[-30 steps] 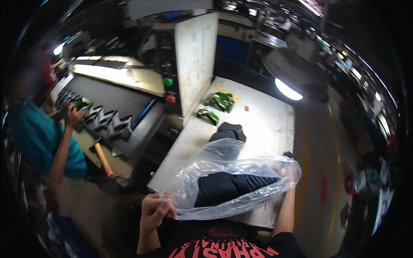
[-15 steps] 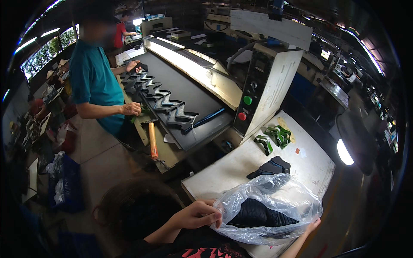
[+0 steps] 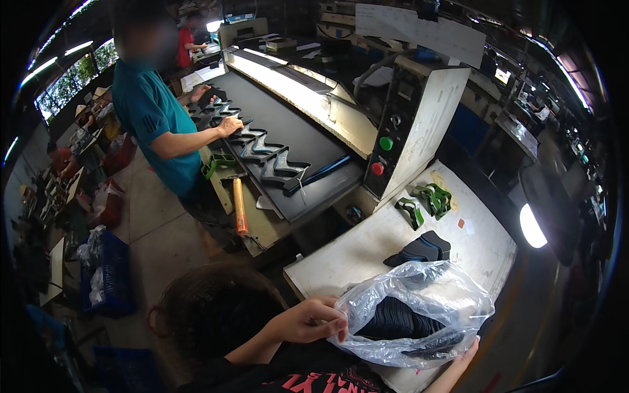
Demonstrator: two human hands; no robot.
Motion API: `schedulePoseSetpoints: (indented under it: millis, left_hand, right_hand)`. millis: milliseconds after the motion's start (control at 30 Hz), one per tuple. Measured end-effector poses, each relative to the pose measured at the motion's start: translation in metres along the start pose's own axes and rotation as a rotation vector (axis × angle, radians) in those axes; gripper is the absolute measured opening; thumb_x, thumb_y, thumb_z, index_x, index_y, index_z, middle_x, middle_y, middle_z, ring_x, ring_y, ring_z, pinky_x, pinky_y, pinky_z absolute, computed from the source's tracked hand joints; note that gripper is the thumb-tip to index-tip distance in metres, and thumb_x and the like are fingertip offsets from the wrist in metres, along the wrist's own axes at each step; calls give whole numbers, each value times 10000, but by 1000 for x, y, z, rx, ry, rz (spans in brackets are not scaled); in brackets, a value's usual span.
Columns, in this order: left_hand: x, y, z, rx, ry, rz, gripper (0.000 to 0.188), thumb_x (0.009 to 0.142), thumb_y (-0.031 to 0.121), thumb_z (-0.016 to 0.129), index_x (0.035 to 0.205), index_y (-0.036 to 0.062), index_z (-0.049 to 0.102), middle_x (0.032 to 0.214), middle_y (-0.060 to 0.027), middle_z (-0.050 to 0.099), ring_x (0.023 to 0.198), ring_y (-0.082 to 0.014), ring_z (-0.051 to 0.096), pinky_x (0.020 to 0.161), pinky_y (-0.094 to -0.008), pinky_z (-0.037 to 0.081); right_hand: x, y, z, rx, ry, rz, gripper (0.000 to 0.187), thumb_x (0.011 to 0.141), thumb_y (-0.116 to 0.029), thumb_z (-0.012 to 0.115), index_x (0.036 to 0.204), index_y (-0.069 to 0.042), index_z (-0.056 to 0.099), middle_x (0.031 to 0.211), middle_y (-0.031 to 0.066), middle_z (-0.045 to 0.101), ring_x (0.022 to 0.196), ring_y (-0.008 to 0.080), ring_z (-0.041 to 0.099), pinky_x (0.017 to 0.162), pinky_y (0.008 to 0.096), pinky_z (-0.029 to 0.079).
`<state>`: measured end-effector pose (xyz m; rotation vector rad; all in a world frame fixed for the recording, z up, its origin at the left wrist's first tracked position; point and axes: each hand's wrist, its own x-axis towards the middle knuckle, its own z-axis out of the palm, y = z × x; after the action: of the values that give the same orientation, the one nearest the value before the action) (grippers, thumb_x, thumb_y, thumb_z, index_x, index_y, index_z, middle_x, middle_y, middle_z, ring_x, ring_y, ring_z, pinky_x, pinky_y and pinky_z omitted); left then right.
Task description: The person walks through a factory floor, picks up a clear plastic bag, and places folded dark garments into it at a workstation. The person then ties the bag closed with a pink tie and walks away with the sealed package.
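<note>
A clear plastic bag (image 3: 373, 291) rests over the near part of the white table, its mouth wide open toward me. Inside lies a long stack of thin black cut pieces (image 3: 396, 319). At the bag's left rim, my left hand (image 3: 318, 321) has its fingers closed on the plastic edge. My right hand (image 3: 464, 360) holds the bag's lower right side, its fingers partly hidden behind the plastic. Just beyond the bag sits a small stack of black pieces with blue edges (image 3: 422, 249).
Green cutting dies (image 3: 432, 200) lie farther back on the white table (image 3: 347, 262). Left of it, a co-worker in teal (image 3: 157, 124) handles a row of dies (image 3: 262, 152) on a black press bed. An orange-handled tool (image 3: 240, 206) and a dark basket (image 3: 216, 308) are nearer.
The stack inside the bag has shifted and its pieces look more fanned. The co-worker's near hand has left a green die and reached the row of dies. My view has shifted slightly.
</note>
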<state>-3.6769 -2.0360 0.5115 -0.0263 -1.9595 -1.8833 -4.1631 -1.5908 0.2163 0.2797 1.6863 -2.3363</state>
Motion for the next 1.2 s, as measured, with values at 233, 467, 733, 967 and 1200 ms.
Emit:
schedulePoseSetpoints:
  millis: [233, 467, 733, 967, 1200]
  left_hand:
    - [4, 1, -1, 18, 51, -8, 360, 1100, 195, 555, 867, 16, 762, 791, -56, 637, 638, -116, 567, 619, -283, 463]
    - [6, 3, -2, 307, 121, -117, 333, 1093, 191, 566, 913, 17, 785, 837, -77, 674, 707, -140, 613, 656, -271, 492]
    - [18, 23, -17, 369, 393, -119, 206, 1038, 103, 582, 1081, 72, 781, 1031, -107, 637, 884, -155, 599, 818, -319, 490]
    - [34, 7, -4, 232, 344, 34, 97, 997, 64, 599, 1022, 31, 686, 1177, -119, 535, 1079, -195, 544, 1029, -322, 405]
    - [49, -5, 15, 254, -28, -135, 242, 937, 36, 664, 1116, 51, 503, 1135, -95, 535, 1005, -173, 558, 952, -337, 462]
  right_hand:
    - [-24, -8, -1, 472, 10, 109, 586, 894, -450, 770, 1327, -75, 644, 1326, 98, 657, 1213, 291, 612, 1050, 448, 486]
    - [-79, -69, 4, 715, -505, -152, 677, 978, -504, 674, 1499, -93, 545, 1496, 139, 577, 1356, 353, 554, 1145, 658, 364]
    - [-176, -151, 105, 305, -34, -660, 595, 1069, -388, 540, 1544, -40, 463, 1470, 223, 570, 1162, 470, 657, 989, 638, 533]
    - [-171, -183, 107, -122, 97, -1079, 415, 1086, -195, 527, 1410, 59, 573, 1259, 210, 710, 1055, 307, 737, 942, 456, 620]
    - [-207, -233, 160, 102, -90, -891, 466, 1093, -276, 514, 1454, 17, 540, 1351, 223, 658, 1175, 319, 688, 1047, 471, 561]
